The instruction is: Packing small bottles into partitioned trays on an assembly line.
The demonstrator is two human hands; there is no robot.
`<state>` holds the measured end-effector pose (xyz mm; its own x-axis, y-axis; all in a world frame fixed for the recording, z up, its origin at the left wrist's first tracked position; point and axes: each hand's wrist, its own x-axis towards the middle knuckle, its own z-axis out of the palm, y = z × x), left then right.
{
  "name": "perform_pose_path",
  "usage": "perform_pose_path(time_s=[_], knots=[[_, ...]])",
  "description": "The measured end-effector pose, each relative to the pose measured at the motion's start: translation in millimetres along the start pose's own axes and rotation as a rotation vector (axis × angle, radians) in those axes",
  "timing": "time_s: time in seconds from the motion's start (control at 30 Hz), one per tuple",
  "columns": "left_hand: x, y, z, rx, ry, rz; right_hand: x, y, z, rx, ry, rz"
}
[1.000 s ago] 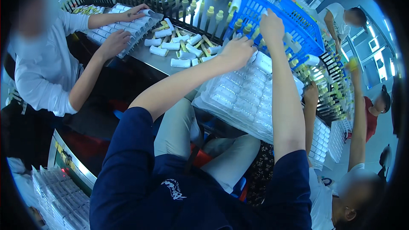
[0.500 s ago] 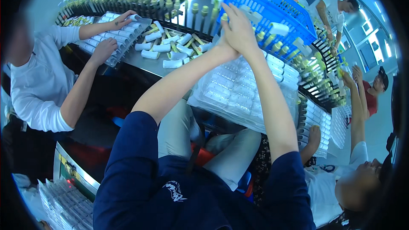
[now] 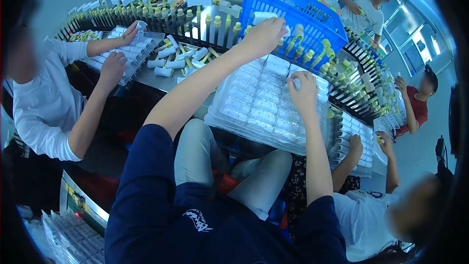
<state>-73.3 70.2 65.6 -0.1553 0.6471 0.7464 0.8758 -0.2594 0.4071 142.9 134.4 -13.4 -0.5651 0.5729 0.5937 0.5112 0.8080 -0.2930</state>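
Note:
My left hand [image 3: 266, 34] reaches over the rack of upright pegs, its fingers closed round a white plastic piece [image 3: 286, 31] that is mostly hidden. Just behind its knuckles another white piece [image 3: 263, 16] sits at the pegs. My right hand [image 3: 304, 90] is over the clear plastic tray [image 3: 220, 112], fingers curled on a small white piece [image 3: 296, 83] seen between thumb and fingers. Rows of white pieces [image 3: 264, 95] fill much of that tray, which lies tilted before me, partly under clear plastic.
Behind the pegs stands a blue crate [image 3: 293, 10]. Loose white pieces with yellowish stems [image 3: 171, 61] lie on the metal table to the left. Co-workers sit close on both sides with their own trays [image 3: 129, 58], and others stand beyond. Stacked clear trays [image 3: 73, 237] are at lower left.
My hands, together over the pegs before, are now apart. The right has come down to the tray; the left remains at the pegs. The view has shifted slightly.

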Motion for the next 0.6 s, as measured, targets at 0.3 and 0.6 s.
perform_pose_path(time_s=[0.3,0.6], knots=[[74,-62,-19,0.512,-0.290,0.375,-6,-8,5,0.042,0.009,0.037],[46,-112,-22,0.329,-0.445,0.128,-3,-6,5,0.030,0.010,0.055]])
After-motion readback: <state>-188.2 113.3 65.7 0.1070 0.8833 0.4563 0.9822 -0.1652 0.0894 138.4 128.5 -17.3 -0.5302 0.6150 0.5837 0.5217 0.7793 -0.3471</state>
